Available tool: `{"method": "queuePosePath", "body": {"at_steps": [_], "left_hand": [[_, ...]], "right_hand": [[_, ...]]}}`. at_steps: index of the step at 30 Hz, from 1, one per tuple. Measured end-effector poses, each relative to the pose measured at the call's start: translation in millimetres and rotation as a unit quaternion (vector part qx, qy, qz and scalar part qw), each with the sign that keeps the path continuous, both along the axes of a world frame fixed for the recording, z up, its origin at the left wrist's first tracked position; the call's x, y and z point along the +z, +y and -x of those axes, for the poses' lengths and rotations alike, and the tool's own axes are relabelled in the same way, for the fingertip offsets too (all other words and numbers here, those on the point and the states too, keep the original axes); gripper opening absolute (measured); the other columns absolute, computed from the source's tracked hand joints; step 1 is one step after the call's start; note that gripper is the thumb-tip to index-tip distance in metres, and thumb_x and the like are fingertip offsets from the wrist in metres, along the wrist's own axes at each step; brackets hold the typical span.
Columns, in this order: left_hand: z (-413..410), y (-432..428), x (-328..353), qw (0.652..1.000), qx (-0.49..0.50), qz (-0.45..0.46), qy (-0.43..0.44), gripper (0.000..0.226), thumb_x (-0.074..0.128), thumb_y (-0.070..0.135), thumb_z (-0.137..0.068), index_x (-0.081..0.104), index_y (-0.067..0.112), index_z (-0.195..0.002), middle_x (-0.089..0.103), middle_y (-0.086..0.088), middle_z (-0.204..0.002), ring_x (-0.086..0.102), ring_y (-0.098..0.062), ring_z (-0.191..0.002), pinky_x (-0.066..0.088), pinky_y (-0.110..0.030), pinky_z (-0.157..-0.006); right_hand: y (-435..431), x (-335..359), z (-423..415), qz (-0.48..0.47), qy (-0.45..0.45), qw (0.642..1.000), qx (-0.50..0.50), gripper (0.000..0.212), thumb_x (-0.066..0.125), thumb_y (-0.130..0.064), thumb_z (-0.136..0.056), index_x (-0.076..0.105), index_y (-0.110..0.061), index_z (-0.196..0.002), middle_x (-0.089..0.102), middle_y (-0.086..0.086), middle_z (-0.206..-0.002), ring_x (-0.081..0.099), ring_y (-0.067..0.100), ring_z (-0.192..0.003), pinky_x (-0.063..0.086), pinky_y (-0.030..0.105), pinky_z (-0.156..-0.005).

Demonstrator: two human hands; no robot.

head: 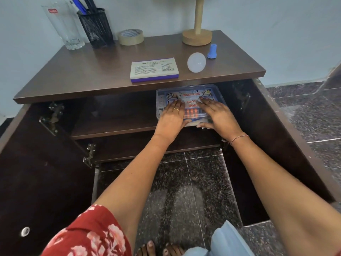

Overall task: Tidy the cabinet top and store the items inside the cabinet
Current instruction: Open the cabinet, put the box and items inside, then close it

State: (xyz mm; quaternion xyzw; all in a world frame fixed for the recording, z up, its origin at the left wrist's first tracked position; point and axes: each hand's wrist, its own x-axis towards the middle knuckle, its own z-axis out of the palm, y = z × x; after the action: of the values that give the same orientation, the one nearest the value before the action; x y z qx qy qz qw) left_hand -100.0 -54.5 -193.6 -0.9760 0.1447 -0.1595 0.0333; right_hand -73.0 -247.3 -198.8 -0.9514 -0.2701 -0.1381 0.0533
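— Dark wooden cabinet against a pale wall, both doors swung wide. Where's the first-aid box point(191, 93)?

— On the upper shelf point(114, 127), right-hand side, its far edge tucked under the worktop point(92, 76) lip.

— And the grip?

— Flat, not clasped. The left hand point(172, 115) and right hand point(216, 115) lie with fingers straight on the lid and thumbs at the near edge (hooked under or not, I can't tell).

— Which way next?

— The box sits straight ahead of both hands, equally near each, its long side across the shelf. I'd judge an even push inward. The card box point(154, 69), bulb point(196, 62) and tape roll point(131, 36) still wait up top.
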Motion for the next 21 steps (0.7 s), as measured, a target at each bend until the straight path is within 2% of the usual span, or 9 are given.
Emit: {"method": "queuePosePath", "body": {"at_steps": [3,6,16,21], "left_hand": [[-5.5,-2.0,-1.6,1.0,0.005,-0.001,-0.016,0.062,0.04,0.042,-0.098,0.028,0.004,-0.146,0.033,-0.015,-0.152,0.03,-0.025,-0.142,0.019,-0.034,-0.119],[-12.2,-2.7,-2.8,1.0,0.005,-0.004,-0.021,0.061,0.04,0.04,-0.098,0.028,0.004,-0.146,0.034,-0.015,-0.151,0.03,-0.025,-0.142,0.019,-0.033,-0.119],[-35.8,1.7,0.0,1.0,0.002,-0.004,-0.003,0.057,0.038,0.037,-0.099,0.029,0.004,-0.145,0.035,-0.014,-0.151,0.028,-0.025,-0.143,0.021,-0.034,-0.118],[-38.5,7.6,4.5,1.0,-0.01,0.018,-0.006,0.051,0.037,0.029,-0.101,0.03,0.006,-0.146,0.035,-0.013,-0.151,0.03,-0.026,-0.142,0.023,-0.034,-0.117]], "right_hand": [[-0.4,-1.9,-5.9,-0.024,-0.017,1.0,-0.006,0.064,0.048,-0.048,-0.091,0.035,-0.018,-0.146,0.038,0.006,-0.151,0.034,0.021,-0.141,0.025,0.038,-0.115],[1.0,-4.2,-12.4,-0.041,-0.034,0.998,-0.012,0.052,0.043,-0.041,-0.097,0.039,-0.018,-0.143,0.043,0.006,-0.148,0.038,0.02,-0.139,0.028,0.037,-0.114],[5.9,-3.6,-39.3,-0.016,-0.031,0.999,-0.028,0.05,0.04,-0.04,-0.098,0.04,-0.018,-0.143,0.041,0.004,-0.15,0.036,0.018,-0.14,0.024,0.034,-0.114],[8.4,-1.8,-45.7,-0.018,-0.019,0.999,-0.029,0.05,0.04,-0.039,-0.098,0.039,-0.019,-0.144,0.039,0.003,-0.151,0.034,0.018,-0.141,0.023,0.034,-0.115]]}}
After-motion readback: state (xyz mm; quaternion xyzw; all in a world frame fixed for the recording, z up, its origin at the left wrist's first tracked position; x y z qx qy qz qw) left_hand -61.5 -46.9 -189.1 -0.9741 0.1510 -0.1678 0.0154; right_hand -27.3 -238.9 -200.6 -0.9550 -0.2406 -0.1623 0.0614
